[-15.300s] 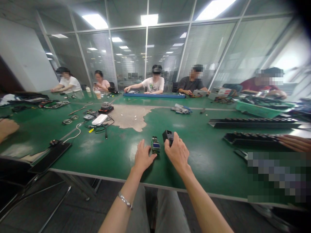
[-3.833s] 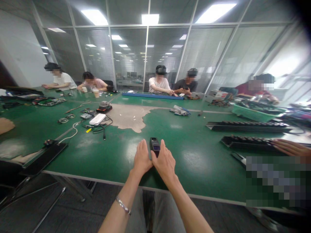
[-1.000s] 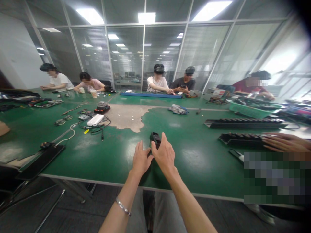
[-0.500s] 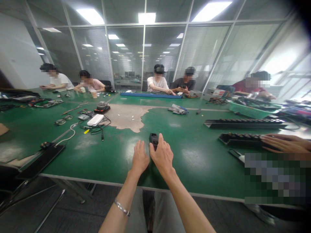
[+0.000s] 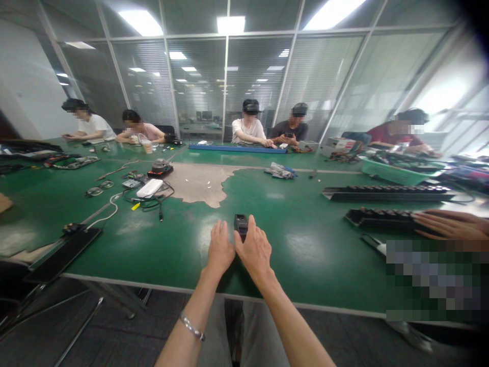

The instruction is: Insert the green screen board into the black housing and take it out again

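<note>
A small black box-shaped device [image 5: 241, 223], its exact kind too small to make out, sits just beyond my thumbs at the near middle of the table. My right hand [image 5: 252, 247] has its thumb and index finger around the device's right and near sides. Left of it lies my left hand [image 5: 220, 248], fingers stretched forward and its thumb close to the right thumb. That hand holds nothing that I can see. A silver bracelet [image 5: 191, 326] is on my left wrist.
Left of centre, a white power bank-like box [image 5: 150, 188] lies among black cables. Gloves [image 5: 280, 171] rest farther back. Long black strips [image 5: 382, 219] lie to the right, with another person's hand [image 5: 451, 223] on one. A green basket [image 5: 401, 172] holds cables. Several people sit opposite.
The black device has shifted slightly toward me and shows more of its near face. My right hand has moved very slightly left; my left hand stays where it was.
</note>
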The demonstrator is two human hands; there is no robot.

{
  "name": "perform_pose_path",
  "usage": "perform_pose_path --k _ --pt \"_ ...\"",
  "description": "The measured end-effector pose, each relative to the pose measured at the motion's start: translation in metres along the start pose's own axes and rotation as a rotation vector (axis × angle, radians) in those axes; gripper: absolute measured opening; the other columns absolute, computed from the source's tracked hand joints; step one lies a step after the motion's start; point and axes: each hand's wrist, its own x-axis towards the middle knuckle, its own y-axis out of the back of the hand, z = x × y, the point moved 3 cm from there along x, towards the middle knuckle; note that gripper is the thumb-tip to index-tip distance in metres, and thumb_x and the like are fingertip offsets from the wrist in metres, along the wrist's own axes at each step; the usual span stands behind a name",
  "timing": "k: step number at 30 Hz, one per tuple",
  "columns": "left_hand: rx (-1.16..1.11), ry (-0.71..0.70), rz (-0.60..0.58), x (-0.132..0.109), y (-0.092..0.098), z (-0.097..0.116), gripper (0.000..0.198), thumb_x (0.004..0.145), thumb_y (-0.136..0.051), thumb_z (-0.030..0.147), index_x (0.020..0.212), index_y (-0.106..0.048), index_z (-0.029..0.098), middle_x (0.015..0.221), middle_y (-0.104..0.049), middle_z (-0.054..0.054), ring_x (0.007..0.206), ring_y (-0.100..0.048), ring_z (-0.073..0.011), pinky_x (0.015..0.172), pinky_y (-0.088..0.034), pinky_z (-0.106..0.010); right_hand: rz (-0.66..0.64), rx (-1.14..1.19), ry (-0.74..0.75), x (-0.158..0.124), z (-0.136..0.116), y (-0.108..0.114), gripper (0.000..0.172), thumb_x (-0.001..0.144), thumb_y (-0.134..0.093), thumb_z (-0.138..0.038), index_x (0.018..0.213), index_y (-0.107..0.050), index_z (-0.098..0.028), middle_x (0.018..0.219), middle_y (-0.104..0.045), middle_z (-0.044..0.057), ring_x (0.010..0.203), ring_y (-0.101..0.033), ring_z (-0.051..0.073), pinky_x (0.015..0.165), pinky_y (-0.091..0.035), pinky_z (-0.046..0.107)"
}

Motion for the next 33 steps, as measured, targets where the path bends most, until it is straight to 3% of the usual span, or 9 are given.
perform_pose_path --k 6,12,17,22,29,33 --pt "-0.007 -0.018 0.035 0.000 -0.002 0.000 0.055 0.091 -0.043 0.020 0.144 -0.039 0.005 0.152 -0.037 -0.024 0.145 -0.029 -0.0326 0.117 -0.031 -0.053 -0.043 0.014 -0.024 -0.007 0.005 -0.008 0.069 0.095 -0.045 -0.045 0.149 -0.033 -0.006 0.120 -0.063 0.018 0.111 -0.058 0.028 0.090 -0.043 0.034" --pt "-0.008 -0.003 -0.014 0.000 0.001 0.004 0.057 0.091 -0.044 0.022 0.146 -0.037 0.005 0.153 -0.035 -0.024 0.145 -0.029 -0.0334 0.117 -0.032 -0.053 -0.094 0.052 -0.119 -0.001 0.010 -0.011 0.084 0.087 -0.050 -0.063 0.147 -0.036 -0.005 0.126 -0.060 0.020 0.116 -0.057 0.031 0.093 -0.042 0.036" --pt "0.027 -0.031 -0.082 0.000 0.004 0.009 0.069 0.085 -0.053 0.025 0.149 -0.032 0.006 0.155 -0.033 -0.023 0.147 -0.025 -0.0341 0.117 -0.030 -0.053 -0.136 0.055 -0.139 0.006 0.010 -0.007 0.054 0.087 -0.051 -0.061 0.117 -0.060 -0.016 0.107 -0.066 0.014 0.103 -0.062 0.027 0.086 -0.043 0.034" --pt "0.104 -0.034 -0.149 0.000 0.006 0.012 0.069 0.085 -0.054 0.028 0.146 -0.036 0.003 0.155 -0.034 -0.024 0.146 -0.027 -0.0342 0.119 -0.028 -0.050 -0.098 0.074 -0.153 0.006 0.009 -0.007 0.037 0.087 -0.054 -0.050 0.103 -0.061 -0.017 0.099 -0.067 0.011 0.096 -0.062 0.025 0.082 -0.043 0.032" --pt "0.147 -0.033 -0.184 0.001 0.009 0.016 0.072 0.080 -0.064 0.037 0.142 -0.044 0.007 0.154 -0.037 -0.021 0.145 -0.028 -0.0354 0.119 -0.028 -0.049 0.036 0.155 -0.162 0.013 0.005 0.006 0.036 0.087 -0.053 -0.047 0.106 -0.062 -0.017 0.099 -0.067 0.010 0.097 -0.060 0.025 0.083 -0.042 0.032" --pt "0.151 -0.015 -0.192 0.001 0.008 0.016 0.065 0.084 -0.065 0.046 0.137 -0.052 0.012 0.155 -0.036 -0.018 0.146 -0.027 -0.0349 0.118 -0.029 -0.048 0.101 0.245 -0.188 0.021 0.019 0.020 0.041 0.088 -0.051 -0.049 0.111 -0.063 -0.018 0.102 -0.068 0.010 0.095 -0.062 0.024 0.082 -0.042 0.032"
